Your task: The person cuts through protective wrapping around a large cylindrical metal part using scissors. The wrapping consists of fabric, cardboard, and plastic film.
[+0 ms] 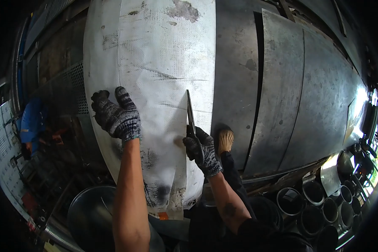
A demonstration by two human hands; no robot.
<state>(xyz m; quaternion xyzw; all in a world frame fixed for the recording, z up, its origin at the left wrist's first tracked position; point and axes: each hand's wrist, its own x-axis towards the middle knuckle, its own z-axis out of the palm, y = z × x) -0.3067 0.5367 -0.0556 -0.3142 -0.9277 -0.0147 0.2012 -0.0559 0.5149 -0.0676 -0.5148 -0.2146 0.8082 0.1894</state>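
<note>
A long white sheet [164,54], scuffed and stained with dark marks, stretches away in front of me. My left hand [118,115], in a grey knitted glove, is over its left part with thumb and fingers apart, holding nothing. My right hand [202,152], gloved alike, is closed around the handles of a pair of scissors [190,111]. Their long narrow blades point away from me, over the right part of the sheet. A slit runs from near the blades back toward me, with a narrow strip on its right side. The handles are partly hidden by my fingers.
Grey metal sheets [277,92] lie to the right, where a tan shoe [226,140] rests. Several round metal cylinders [290,200] stand at lower right. Perforated metal [76,80] and a blue cloth-like item [32,119] are at left. A round metal drum shape [88,210] sits at lower left.
</note>
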